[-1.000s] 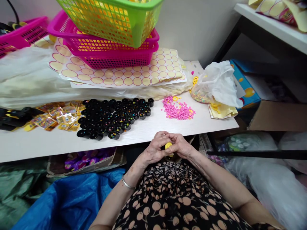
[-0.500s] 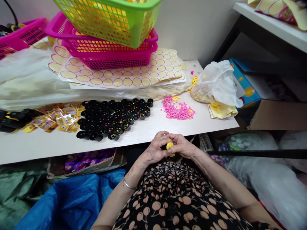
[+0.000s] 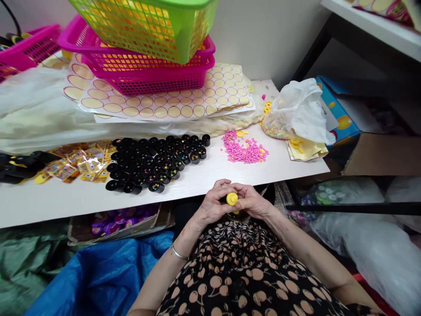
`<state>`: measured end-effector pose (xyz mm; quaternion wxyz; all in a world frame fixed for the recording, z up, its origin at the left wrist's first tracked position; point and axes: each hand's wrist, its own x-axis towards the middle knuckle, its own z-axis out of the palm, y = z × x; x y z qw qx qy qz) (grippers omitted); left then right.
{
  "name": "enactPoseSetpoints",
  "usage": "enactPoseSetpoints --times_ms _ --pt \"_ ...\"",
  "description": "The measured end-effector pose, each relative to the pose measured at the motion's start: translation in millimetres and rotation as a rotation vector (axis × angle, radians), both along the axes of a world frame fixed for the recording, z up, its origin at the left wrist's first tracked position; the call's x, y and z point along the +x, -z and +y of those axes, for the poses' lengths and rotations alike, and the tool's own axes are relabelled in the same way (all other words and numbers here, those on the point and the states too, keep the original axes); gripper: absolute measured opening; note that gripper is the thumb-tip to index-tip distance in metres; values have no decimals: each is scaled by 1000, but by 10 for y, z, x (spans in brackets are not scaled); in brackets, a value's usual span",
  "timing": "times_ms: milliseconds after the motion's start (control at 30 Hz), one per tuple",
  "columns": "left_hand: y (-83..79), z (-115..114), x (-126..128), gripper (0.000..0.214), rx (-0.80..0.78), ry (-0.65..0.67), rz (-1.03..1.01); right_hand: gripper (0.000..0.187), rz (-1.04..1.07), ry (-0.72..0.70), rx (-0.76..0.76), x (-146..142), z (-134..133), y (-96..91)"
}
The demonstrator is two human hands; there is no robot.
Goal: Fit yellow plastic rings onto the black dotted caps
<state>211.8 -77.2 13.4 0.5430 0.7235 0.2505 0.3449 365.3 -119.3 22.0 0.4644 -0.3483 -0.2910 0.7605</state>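
My left hand (image 3: pixel 212 202) and my right hand (image 3: pixel 252 201) are pressed together just below the white table's front edge (image 3: pixel 197 189), over my lap. Both are closed on a small yellow round piece (image 3: pixel 232 199) whose top shows between the fingers. Further forward on the table stands a cluster of several small black cups (image 3: pixel 154 160), some with coloured bits inside. A loose pile of pink beads (image 3: pixel 245 151) lies to the right of the cups, with a few yellow rings among them.
Yellow printed packets (image 3: pixel 77 162) lie left of the cups. Sticker sheets (image 3: pixel 171 103) carry stacked pink baskets (image 3: pixel 148 70) and a green basket (image 3: pixel 148 22). A white plastic bag (image 3: pixel 297 116) sits at the table's right end; a shelf (image 3: pixel 371 33) and a cardboard box (image 3: pixel 381 156) stand beyond.
The yellow piece has turned between my fingers and shows more of its round top. My hands have stayed in place at the table edge.
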Motion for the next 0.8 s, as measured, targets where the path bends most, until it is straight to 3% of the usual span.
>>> enactPoseSetpoints --times_ms 300,467,633,800 --pt "90 38 -4 38 -22 -107 -33 34 28 84 -40 -74 28 -32" --pt "75 93 -52 39 -46 -140 -47 59 34 29 28 -39 121 -125" --pt "11 153 -109 42 -33 -117 -21 39 75 63 -57 1 142 -113" --pt "-41 131 -112 50 -63 -97 -5 38 -32 -11 -19 -5 146 -48"
